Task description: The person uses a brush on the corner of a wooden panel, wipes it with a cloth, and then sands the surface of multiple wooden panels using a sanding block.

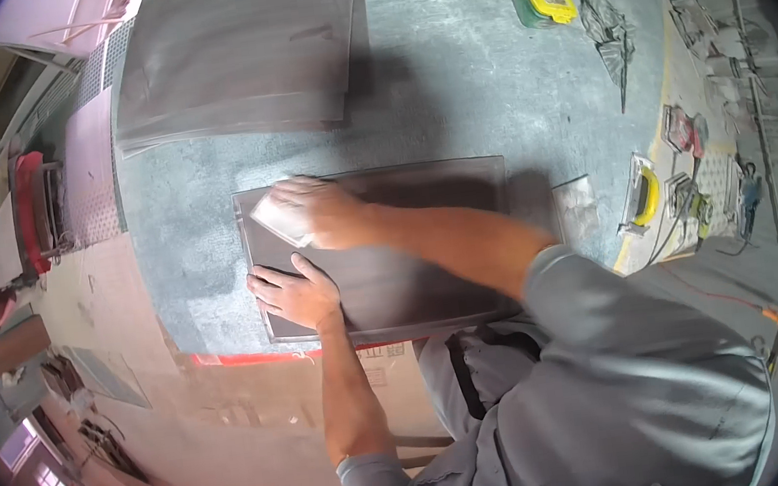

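Observation:
A dark rectangular panel (422, 278) with a narrow rim lies flat near the front edge of the worktable. My left hand (296, 295) rests open on its left part, with the fingers spread over the left edge and the palm down. Just beyond it, near the panel's far left corner, my right hand (332, 213) grips a whitish flat pad (278, 222) against the surface. The pad looks like folded abrasive paper or cloth, but its exact kind is unclear. My right forearm crosses over the panel and hides part of it.
Several similar dark sheets (235, 53) are stacked at the far left of the blue-grey table (455, 70). At the right lie a yellow-lidded tub (546, 2), a crumpled dark bag (606, 27), a pale square sheet (577, 207) and a yellow-handled tool (646, 196).

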`<state>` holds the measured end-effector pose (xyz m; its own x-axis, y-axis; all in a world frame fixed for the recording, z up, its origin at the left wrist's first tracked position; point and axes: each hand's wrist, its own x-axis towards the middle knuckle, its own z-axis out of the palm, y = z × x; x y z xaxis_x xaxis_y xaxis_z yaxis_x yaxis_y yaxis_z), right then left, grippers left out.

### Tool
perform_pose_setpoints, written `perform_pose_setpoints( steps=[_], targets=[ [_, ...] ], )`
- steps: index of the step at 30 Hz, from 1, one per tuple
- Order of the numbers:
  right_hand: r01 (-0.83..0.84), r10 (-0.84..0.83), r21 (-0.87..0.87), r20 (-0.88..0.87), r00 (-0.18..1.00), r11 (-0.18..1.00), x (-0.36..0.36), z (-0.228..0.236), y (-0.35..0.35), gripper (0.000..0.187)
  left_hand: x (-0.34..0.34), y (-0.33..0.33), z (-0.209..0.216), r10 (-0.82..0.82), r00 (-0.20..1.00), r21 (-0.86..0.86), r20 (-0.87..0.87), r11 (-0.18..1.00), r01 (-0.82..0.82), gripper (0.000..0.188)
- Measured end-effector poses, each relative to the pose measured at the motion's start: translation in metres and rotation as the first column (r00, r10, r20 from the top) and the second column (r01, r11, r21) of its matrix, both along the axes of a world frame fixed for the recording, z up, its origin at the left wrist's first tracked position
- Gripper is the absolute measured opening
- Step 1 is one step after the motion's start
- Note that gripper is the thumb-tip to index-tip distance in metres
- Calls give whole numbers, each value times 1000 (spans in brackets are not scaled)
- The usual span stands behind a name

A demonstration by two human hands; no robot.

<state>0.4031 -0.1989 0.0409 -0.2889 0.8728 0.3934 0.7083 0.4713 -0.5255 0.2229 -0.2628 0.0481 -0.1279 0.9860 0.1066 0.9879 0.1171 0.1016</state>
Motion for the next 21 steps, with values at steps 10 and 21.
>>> perform_pose_setpoints(
  steps=[10, 21],
  targets=[
    [-122, 175, -319, 144, 974, 940, 262, 58, -182, 57, -14, 0, -5, 40, 997, 16, -62, 999, -39, 82],
    [-167, 140, -234, -127, 982, 958, -50, 10, 58, 77, -18, 4, -3, 39, 999, -43, 22, 998, -38, 90]
  ],
)
